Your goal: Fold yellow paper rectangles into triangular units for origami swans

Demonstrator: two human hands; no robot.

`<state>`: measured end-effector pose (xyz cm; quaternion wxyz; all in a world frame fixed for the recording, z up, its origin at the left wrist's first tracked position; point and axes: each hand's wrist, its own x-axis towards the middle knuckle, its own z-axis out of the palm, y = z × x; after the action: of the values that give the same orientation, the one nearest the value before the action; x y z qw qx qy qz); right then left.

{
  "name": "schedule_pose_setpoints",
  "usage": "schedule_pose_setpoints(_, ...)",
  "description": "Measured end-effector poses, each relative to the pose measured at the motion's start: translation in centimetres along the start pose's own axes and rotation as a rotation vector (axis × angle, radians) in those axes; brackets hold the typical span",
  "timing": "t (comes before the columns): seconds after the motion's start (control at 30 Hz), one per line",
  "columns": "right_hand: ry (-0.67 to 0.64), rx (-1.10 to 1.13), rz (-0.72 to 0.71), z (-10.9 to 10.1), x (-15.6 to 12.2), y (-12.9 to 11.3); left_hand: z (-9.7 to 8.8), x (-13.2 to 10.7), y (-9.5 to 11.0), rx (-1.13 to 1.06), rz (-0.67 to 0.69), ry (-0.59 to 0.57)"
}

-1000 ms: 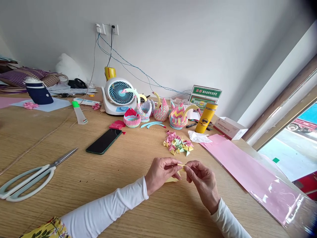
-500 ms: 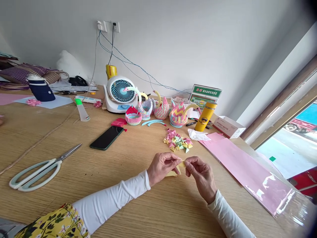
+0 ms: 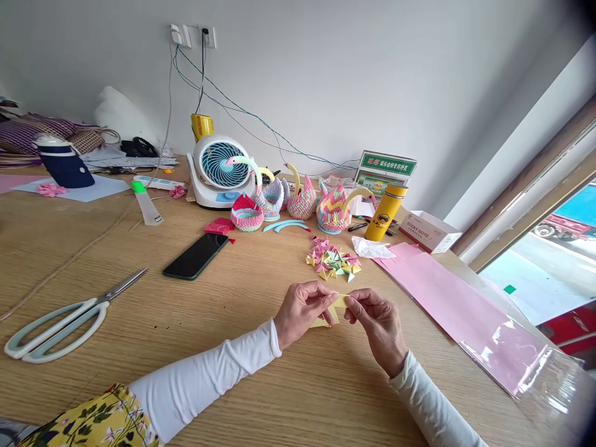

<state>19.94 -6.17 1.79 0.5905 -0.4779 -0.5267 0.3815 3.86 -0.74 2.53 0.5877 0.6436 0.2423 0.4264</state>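
Note:
Both hands meet at the middle of the wooden table (image 3: 139, 372), pinching a small folded yellow paper piece (image 3: 340, 300). My left hand (image 3: 302, 308) grips its left end with thumb and fingers closed. My right hand (image 3: 378, 324) pinches its right end. More yellow paper (image 3: 321, 322) lies on the table under my left hand. A pile of small folded paper triangles (image 3: 331, 261) in pink, yellow and green sits just beyond the hands.
Pink paper sheets (image 3: 456, 310) in clear wrap lie to the right. A black phone (image 3: 196, 256) and scissors (image 3: 60, 320) lie to the left. Paper swans (image 3: 298, 202), a small fan (image 3: 216, 171), a yellow bottle (image 3: 386, 213) and a sticky note box (image 3: 426, 231) stand at the back.
The hands stay pinched on the yellow piece, working it slightly; the paper now shows flatter between the fingers. The view has shifted a little.

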Motion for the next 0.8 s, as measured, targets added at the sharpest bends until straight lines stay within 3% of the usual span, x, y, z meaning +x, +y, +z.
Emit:
schedule_pose_setpoints(0.47, -0.002, 0.115, 0.013, -0.03, -0.11, 0.24, -0.48, 0.13, 0.63, -0.332, -0.262, -0.234)
schedule_pose_setpoints(0.8, -0.017, 0.222, 0.086, 0.35, -0.07, -0.05, -0.48, 0.09, -0.04, -0.358, -0.201, -0.285)
